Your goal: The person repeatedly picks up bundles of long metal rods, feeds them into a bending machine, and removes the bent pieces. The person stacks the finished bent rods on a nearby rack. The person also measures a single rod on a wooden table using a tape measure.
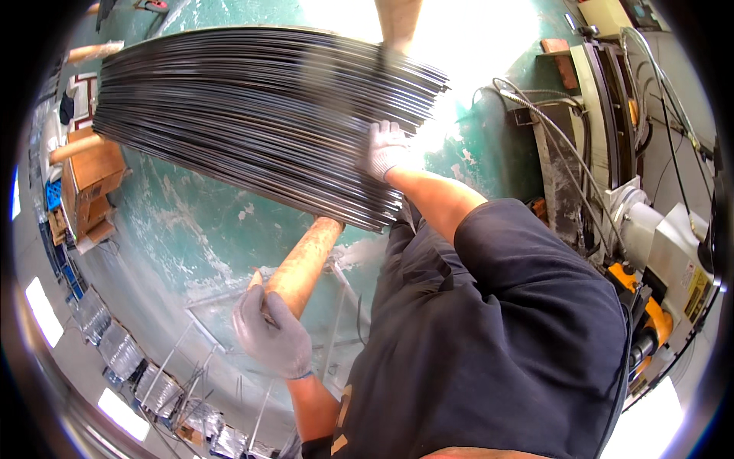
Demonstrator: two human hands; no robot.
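A wide layer of long, dark thin rods (229,99) stretches from the far left to in front of me, their near ends uneven. On these ends rests my right hand (388,149), in a pale knit glove, fingers extended and open. My left hand (274,333), in a grey-palmed glove, is loosely cupped at the near end of a brown tube-like bar (306,260), with thumb and fingers apart. Whether it touches the bar I cannot tell. The bar's upper end reaches the rods' near edge. Motion blur smears part of the rods' upper right.
Another brown bar (399,23) stands beyond the rods, and two more jut out at the far left. Cardboard boxes (95,176) are stacked left. A machine with hoses and cables (589,130) lies to my right. Metal frames (206,329) and wrapped bundles are at lower left.
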